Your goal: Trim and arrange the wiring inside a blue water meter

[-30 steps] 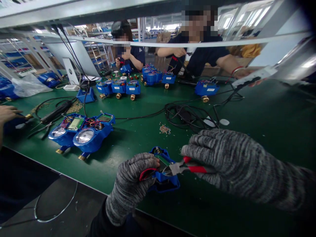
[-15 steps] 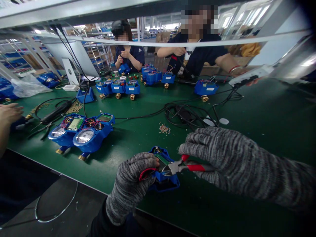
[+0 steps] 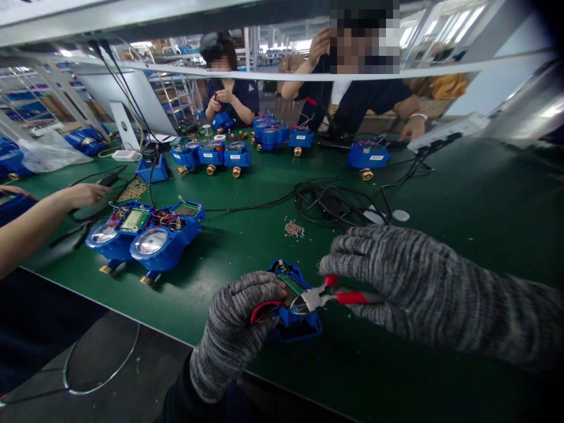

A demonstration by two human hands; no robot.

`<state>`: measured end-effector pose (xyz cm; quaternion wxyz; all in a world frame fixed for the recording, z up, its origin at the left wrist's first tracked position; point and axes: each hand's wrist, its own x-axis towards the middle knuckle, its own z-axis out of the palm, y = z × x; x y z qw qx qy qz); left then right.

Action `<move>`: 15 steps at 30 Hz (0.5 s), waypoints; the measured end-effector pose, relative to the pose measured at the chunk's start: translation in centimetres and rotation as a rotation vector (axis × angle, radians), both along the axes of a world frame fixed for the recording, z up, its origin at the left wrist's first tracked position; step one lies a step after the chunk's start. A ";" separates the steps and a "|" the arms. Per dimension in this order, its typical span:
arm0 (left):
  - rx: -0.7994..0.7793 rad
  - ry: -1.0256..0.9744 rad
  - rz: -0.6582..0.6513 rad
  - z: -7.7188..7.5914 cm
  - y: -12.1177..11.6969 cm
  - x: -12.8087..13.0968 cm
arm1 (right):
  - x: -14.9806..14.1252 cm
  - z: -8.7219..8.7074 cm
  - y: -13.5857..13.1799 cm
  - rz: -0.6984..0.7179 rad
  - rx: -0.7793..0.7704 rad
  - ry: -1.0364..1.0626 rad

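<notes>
Co-worker's hand [image 3: 89, 194] moved to the black tool [image 3: 108, 180] while your right grip [image 3: 379, 264] clasped red-handled pliers [image 3: 314, 299], your left grip [image 3: 244, 308] the blue housing [image 3: 304, 330].

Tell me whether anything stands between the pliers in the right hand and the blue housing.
Nothing visible does: the right hand holds the red-handled pliers, which reach over the blue housing. The left hand lies beside them, not between.

No readable text, labels [image 3: 376, 157] illegible
</notes>
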<state>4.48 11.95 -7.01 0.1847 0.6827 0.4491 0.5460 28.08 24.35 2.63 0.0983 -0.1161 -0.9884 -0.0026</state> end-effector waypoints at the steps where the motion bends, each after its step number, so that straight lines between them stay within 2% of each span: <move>1: 0.001 0.002 -0.002 0.1 0.0 0.0 | 0.0 0.1 0.0 0.000 -0.004 -0.006; 8: -0.015 0.039 0.008 -0.1 -0.3 0.0 | -0.4 0.6 0.0 0.034 -0.006 -0.030; 15: -0.007 -0.015 -0.025 -0.6 -0.2 -0.2 | -1.2 1.5 -0.4 0.030 0.079 0.004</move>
